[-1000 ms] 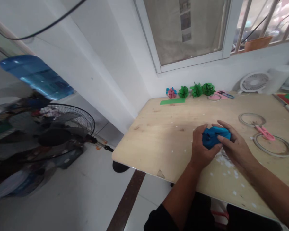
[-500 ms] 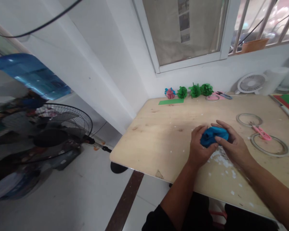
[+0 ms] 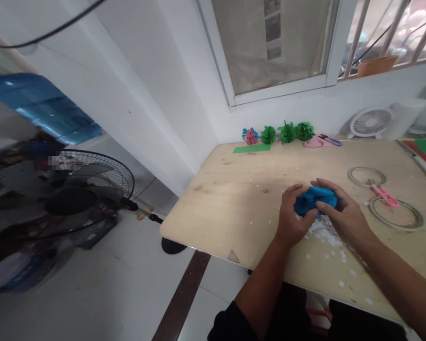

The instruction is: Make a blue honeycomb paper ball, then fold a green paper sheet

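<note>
Between my two hands is a blue folded paper piece (image 3: 310,199), rounded in outline, held above the wooden table. My left hand (image 3: 291,215) grips its left side, with the thumb at the lower edge. On the right side my right hand (image 3: 344,213) is closed around it, its thumb pressing on the front near the middle. The fingers behind the paper are partly hidden. Small white paper scraps (image 3: 324,232) lie scattered on the table beneath and beside my right hand.
Pink-handled scissors (image 3: 386,195) and two rolls of tape (image 3: 367,176) lie to the right. Green and pink paper balls (image 3: 287,132) line the wall beside a green strip (image 3: 251,148). A small white fan (image 3: 372,122) stands at the back; a large floor fan (image 3: 88,189) is left.
The blue paper has turned very slightly within my hands, and both hands keep their grip. The view has shifted a little; the things on the table stay put.
</note>
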The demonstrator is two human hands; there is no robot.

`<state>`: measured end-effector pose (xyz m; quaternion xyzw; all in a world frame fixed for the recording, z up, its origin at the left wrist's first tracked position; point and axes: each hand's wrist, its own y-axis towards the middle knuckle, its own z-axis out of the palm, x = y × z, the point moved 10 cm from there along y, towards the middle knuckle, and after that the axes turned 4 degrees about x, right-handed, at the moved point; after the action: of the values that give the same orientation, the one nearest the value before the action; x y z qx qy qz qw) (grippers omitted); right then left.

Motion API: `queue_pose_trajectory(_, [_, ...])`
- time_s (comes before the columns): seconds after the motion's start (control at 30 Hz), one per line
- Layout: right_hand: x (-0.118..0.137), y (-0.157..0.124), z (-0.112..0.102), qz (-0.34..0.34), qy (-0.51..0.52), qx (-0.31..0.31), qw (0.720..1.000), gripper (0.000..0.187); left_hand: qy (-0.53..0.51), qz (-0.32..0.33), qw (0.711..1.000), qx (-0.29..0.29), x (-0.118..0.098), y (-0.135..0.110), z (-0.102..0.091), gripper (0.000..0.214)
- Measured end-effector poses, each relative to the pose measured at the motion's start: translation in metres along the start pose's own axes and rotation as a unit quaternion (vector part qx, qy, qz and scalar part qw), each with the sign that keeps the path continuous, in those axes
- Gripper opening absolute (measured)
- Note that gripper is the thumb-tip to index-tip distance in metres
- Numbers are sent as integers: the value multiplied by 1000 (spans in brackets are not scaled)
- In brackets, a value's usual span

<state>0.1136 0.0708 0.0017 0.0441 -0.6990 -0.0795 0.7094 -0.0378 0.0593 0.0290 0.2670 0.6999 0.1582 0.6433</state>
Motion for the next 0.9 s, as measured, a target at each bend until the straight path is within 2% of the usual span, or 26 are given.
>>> queue_pose_trajectory(0.4, [10,0,2,-23,-97,12,995,58,3,5,1000,6,4,-1,2,45])
queue_pose_trajectory(0.67, [1,2,14,-34,-124,65,990,58,26,-1,1000,18,4,-2,0,44])
queue_pose_trajectory(0.9, [5,-2,23,-68,-171,87,979,59,23,-11,999,37,1,-3,-5,45])
